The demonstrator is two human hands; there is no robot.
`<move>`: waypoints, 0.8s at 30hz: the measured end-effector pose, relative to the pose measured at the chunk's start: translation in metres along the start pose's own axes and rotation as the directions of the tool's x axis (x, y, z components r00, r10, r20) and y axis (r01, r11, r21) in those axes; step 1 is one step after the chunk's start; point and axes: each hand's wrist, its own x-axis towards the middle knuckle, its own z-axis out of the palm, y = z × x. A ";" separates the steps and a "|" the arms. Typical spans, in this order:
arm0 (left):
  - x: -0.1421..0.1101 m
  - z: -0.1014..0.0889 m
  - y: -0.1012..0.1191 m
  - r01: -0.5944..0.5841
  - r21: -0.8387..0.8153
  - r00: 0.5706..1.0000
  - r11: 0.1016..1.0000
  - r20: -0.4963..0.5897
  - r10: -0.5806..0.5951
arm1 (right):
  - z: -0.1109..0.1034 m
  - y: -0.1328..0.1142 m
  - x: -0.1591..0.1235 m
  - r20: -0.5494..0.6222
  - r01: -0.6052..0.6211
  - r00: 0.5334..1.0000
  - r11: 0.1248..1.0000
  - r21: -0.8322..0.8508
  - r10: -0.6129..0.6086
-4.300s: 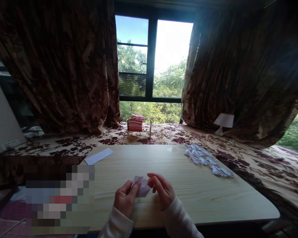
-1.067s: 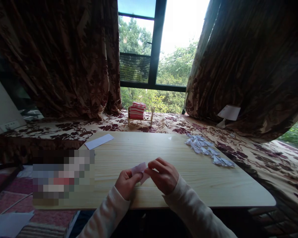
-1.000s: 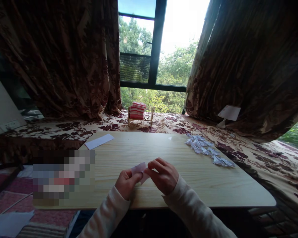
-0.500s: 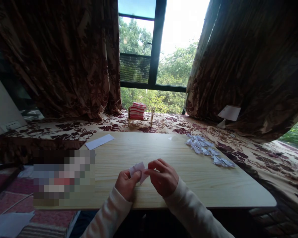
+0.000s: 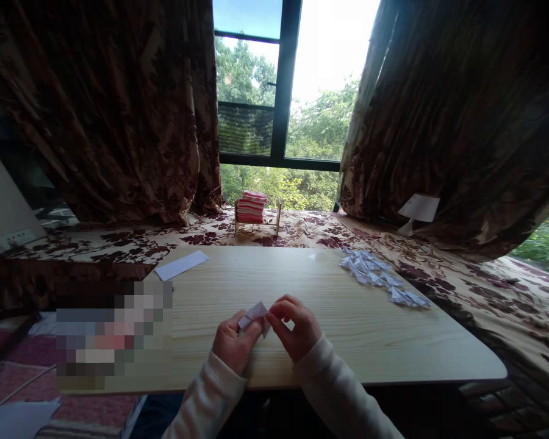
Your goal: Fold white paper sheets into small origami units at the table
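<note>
A small folded piece of white paper (image 5: 255, 311) is held above the near middle of the wooden table (image 5: 201, 347). My left hand (image 5: 236, 341) grips it from the left, the thumb pressed on its face. From the right, my right hand (image 5: 297, 326) pinches the paper's edge between thumb and index finger. On the table's right side lies a cluster of folded white paper pieces (image 5: 370, 268). A white paper strip (image 5: 182, 266) rests flat at the far left corner.
Beyond the table, a patterned cloth covers a ledge with a small rack (image 5: 278, 221) holding red-striped folded cloths (image 5: 251, 207) and a white lamp (image 5: 419, 208). Loose white paper (image 5: 21, 419) lies low at the left. A blurred patch hides the table's left side.
The paper has tilted, with a corner now pointing up. My right hand's fingers have shifted slightly left and closed in on its edge, while my left hand keeps its grip.
</note>
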 end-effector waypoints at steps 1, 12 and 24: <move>0.000 0.000 0.000 0.005 0.000 1.000 1.000 0.009 -0.005 | -0.001 0.000 0.001 0.010 0.007 1.000 1.000 0.013 -0.007; 0.002 -0.001 0.010 0.057 -0.177 0.995 0.983 0.088 -0.042 | 0.008 0.011 0.001 0.037 -0.116 0.993 0.989 0.096 0.113; 0.019 -0.001 -0.021 0.087 -0.487 0.969 0.869 -0.160 -0.187 | 0.011 0.010 -0.007 0.039 0.186 0.982 0.976 -0.110 -0.183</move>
